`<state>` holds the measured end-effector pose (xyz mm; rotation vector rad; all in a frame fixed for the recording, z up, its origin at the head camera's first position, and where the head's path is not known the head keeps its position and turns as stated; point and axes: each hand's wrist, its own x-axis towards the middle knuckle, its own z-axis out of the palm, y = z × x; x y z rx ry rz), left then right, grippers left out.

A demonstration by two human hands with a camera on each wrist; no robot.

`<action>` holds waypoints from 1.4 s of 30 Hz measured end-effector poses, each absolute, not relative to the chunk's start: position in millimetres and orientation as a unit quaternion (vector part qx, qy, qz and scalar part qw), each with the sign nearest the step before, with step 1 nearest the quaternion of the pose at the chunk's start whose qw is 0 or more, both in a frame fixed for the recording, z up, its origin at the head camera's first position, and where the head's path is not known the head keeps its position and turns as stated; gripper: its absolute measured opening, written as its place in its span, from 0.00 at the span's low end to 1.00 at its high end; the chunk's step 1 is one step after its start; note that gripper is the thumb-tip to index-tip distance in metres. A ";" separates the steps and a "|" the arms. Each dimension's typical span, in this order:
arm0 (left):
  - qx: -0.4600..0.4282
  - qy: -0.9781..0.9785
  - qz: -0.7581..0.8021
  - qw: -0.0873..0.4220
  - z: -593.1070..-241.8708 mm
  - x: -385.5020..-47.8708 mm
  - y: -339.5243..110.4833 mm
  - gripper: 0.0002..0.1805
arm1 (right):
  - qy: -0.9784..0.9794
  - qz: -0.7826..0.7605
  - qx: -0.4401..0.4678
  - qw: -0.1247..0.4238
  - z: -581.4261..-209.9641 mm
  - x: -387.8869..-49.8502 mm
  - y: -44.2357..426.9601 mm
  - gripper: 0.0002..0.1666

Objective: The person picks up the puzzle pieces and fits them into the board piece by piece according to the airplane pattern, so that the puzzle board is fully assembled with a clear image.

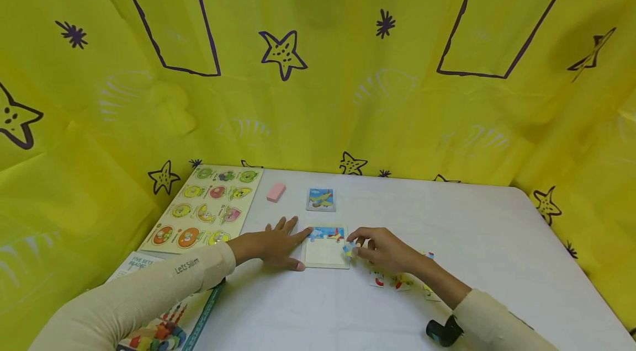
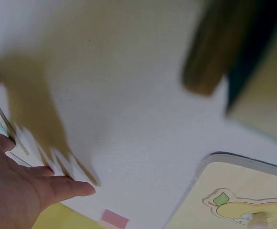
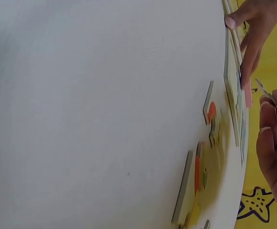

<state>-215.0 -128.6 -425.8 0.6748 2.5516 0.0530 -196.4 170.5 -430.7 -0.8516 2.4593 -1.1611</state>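
Right hand pinches a jigsaw piece beside the right edge of a puzzle tray.
The piece sits between thumb and fingertips, its picture partly covered; the left hand lies with fingers spread, index finger and thumb at the tray's left side. The left sleeve reads "Let's Slim"; "FIVE SETS" shows on a printed cover, the line beneath hard to read. The right forearm partly hides loose pieces; the fruit board's labels are too small to read.
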 end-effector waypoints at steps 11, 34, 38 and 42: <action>0.251 0.935 0.025 0.251 -423.5 -214.6 -129.5 0.51 | 0.839 -0.423 -0.300 0.166 -430.4 -198.2 155.9 0.19; 0.246 0.937 0.022 0.245 -425.6 -216.0 -128.8 0.51 | 0.858 -0.392 -0.300 0.142 -433.3 -215.2 117.3 0.17; 0.246 0.937 0.021 0.246 -426.4 -216.2 -128.4 0.51 | 0.861 -0.387 -0.298 0.140 -435.7 -216.6 108.3 0.19; 0.247 0.937 0.018 0.247 -424.6 -215.3 -127.8 0.50 | 0.862 -0.393 -0.286 0.145 -435.2 -216.9 99.1 0.17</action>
